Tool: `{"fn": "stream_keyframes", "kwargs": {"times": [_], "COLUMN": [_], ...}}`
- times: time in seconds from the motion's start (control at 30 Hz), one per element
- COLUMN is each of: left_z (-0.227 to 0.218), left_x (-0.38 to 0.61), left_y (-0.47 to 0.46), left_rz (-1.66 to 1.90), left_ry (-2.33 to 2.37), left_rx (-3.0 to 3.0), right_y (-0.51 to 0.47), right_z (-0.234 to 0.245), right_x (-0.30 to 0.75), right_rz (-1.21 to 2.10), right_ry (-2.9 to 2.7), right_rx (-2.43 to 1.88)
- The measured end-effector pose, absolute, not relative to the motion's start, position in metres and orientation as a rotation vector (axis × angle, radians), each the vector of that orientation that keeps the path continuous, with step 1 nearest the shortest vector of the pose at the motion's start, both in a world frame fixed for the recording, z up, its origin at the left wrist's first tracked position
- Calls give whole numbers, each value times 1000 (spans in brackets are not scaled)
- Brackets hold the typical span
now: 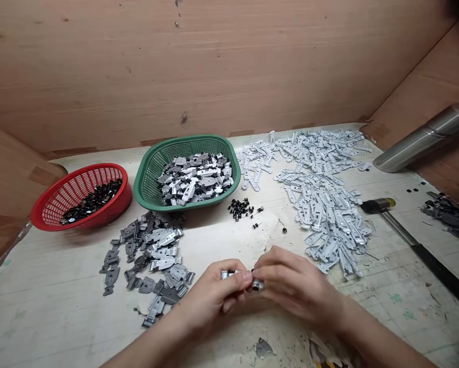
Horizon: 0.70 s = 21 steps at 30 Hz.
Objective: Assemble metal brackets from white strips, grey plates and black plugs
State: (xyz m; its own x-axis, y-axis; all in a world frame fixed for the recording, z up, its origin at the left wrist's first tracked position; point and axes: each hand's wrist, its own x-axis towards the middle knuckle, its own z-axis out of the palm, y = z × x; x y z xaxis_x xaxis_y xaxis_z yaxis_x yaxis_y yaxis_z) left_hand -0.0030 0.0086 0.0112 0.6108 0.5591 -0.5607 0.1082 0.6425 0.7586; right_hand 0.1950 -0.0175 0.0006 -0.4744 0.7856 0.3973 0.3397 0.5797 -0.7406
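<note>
Near the front middle of the table, my left hand is closed round a small silvery metal clip piece, pinching it between thumb and fingers. At the piece's right end, dark bits show beside the fingertips. My right hand is closed at that same end, its fingers bent and slightly blurred; its thumb is mostly hidden. Beyond the hands lies a small heap of black parts. Loose grey metal pieces are spread left of my left hand, and a large pile of thin white metal pieces lies behind my right hand.
A green basket holds many assembled metal clips. To its left, a red basket contains black parts. A hammer lies on the right, beneath a metal tube. Dark pieces lie at the far right. Cardboard walls surround the table.
</note>
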Motion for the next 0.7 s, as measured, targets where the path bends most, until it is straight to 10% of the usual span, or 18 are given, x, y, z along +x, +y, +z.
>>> {"fn": "stream_keyframes", "kwargs": {"times": [0.7], "left_z": [15], "left_x": [-22], "left_y": [20], "left_rz": [698], "left_ry": [1182], "left_rx": [1962], "right_y": [0], "right_z": [32], "right_x": [166], "right_rz": [536], "right_ry": [-1876], "right_rx": [-1000]}}
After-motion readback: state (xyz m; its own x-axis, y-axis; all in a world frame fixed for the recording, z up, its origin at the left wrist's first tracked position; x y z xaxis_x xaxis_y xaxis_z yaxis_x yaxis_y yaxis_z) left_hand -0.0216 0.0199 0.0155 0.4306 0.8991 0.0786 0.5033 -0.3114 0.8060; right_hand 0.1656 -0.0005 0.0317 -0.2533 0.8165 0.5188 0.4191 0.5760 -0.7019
